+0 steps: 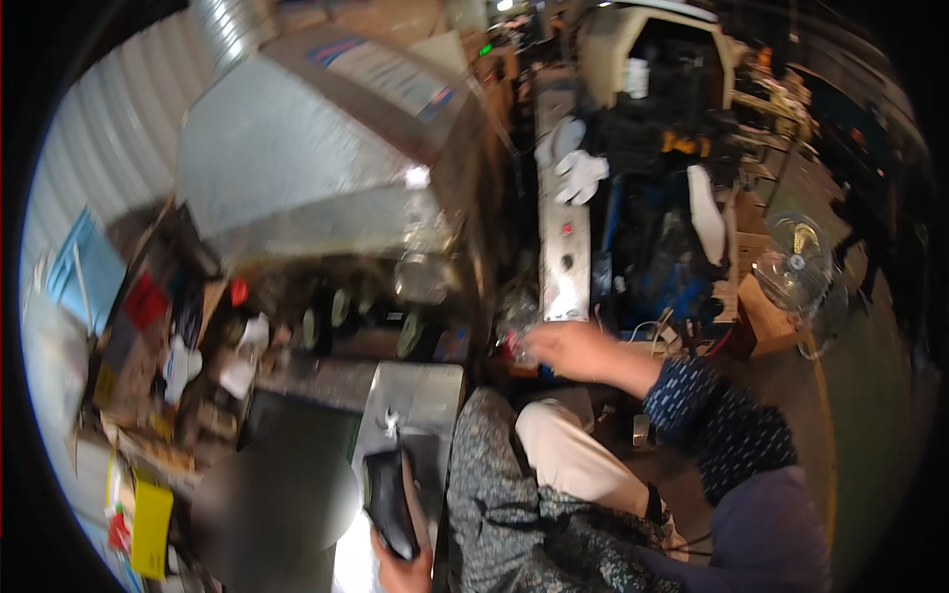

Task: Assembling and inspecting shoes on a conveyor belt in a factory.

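Note:
My left hand (403, 569), low in the view, is closed round the end of a black shoe (392, 502) with a tan strip along one side. The shoe is above a shiny metal bench top (423, 387), where a small white scrap (389, 421) lies beyond its far end. My right arm, in a dark patterned sleeve, reaches forward across my lap. My right hand (575, 350) is at a clear plastic item (518, 318) with something red by it. Blur hides its fingertips, so I cannot tell whether they grip anything.
A large sheet-metal hood (297, 148) overhangs the bench at the left. Ahead, a narrow metal ledge (565, 237) carries white gloves (581, 176). A fan (797, 261) stands at the right by a cardboard box (767, 314). A yellow box (151, 529) sits at the lower left.

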The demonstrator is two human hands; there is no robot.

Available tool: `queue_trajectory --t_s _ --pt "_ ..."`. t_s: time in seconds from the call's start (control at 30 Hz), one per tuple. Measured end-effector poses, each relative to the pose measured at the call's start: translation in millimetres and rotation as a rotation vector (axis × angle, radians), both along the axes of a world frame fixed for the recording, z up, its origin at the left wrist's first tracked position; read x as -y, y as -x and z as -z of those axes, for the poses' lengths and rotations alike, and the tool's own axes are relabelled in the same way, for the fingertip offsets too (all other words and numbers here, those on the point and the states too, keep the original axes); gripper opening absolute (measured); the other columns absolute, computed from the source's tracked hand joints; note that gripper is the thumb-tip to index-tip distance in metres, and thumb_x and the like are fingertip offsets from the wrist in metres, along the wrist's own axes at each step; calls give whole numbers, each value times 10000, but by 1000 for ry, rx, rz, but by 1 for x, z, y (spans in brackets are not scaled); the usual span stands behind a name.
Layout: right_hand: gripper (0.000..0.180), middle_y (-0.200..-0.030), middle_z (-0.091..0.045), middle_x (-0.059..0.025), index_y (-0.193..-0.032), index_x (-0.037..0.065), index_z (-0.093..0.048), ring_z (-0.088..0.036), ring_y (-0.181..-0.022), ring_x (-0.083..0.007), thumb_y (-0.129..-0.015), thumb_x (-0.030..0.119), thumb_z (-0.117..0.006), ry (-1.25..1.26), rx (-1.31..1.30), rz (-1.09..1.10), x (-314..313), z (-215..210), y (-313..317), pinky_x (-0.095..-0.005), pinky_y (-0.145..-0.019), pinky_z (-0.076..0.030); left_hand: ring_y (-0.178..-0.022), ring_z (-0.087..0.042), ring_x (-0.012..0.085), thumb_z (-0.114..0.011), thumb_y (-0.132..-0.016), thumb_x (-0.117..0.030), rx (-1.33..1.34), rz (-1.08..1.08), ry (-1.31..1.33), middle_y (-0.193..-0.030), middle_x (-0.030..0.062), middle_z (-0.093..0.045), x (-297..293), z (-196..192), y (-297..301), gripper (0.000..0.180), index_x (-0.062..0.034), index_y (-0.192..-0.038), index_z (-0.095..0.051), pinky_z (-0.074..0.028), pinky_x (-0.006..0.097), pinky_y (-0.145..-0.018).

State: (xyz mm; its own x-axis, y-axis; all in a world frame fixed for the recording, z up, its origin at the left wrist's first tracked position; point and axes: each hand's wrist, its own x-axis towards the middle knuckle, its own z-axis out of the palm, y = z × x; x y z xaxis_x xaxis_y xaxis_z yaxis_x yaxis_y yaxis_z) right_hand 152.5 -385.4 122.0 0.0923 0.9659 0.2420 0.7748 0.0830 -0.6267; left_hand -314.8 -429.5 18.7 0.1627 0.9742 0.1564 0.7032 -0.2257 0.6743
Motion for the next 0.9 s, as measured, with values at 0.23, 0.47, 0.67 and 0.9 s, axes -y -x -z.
queue_trajectory --t_s 0.23,0.47,0.67,0.9 --pt "871 -1243 -518 -228 -1387 104 -463 -548 -1097 -415 -627 368 -796 49 521 1123 103 -103 -204 -453 -909 -470 -1316 -395 468 -708 -843 -286 -216 408 -97 -1408 294 -443 56 17 19 734 21 -1428 -390 -326 498 -1107" --pt "779 -1228 -533 -227 -1350 97 -515 -540 -1114 -415 -619 209 -757 -123 347 1048 97 -80 -207 -452 -961 -456 -1161 -589 284 -652 -924 -202 185 221 338 -1257 189 -617 19 -20 -45 428 17 -1283 -571 -464 355 -979" --pt "909 -1386 -436 -165 -1385 -13 -416 -418 -1303 -299 -555 128 -757 -524 -33 507 115 -26 -63 -402 -1109 -304 -1076 -645 184 -658 -934 -164 532 473 486 -1191 98 -674 -7 -44 -108 312 -24 -1212 -644 -503 293 -913" --pt "1067 -1481 -316 -298 -1496 -36 -176 -479 -1280 -381 -777 459 -789 -52 -470 -317 97 9 128 -455 -1063 -384 -1061 -619 200 -345 -1031 -506 1639 268 1014 -1147 98 -650 -55 -64 -162 560 -57 -1308 -530 -467 365 -998"
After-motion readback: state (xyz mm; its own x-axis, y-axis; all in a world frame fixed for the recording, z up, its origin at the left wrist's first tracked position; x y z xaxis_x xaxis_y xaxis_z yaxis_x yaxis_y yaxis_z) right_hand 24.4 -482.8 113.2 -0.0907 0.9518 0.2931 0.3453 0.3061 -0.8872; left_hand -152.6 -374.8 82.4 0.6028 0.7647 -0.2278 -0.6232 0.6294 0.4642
